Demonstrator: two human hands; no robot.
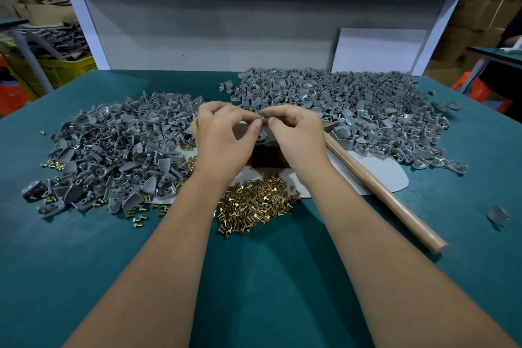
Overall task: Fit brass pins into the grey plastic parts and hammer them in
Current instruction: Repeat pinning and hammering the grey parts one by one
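My left hand point(226, 133) and my right hand point(296, 133) meet above the middle of the green table point(254, 277), fingertips together, pinching a small brass pin point(262, 118) between them. Just below the fingertips a grey plastic part point(261, 137) lies on a dark block point(265, 157). A heap of brass pins point(254, 203) lies between my forearms. One pile of grey plastic parts point(118, 155) spreads to the left, and a larger pile point(339, 107) to the right. The hammer's wooden handle point(381, 192) lies at an angle on the right; my right hand hides its head.
A pale mat point(389, 175) lies under the work area. A white board point(378, 51) leans against the back panel. One stray grey part point(498, 215) sits near the right edge. A yellow crate point(65, 68) of parts stands beyond the table at left.
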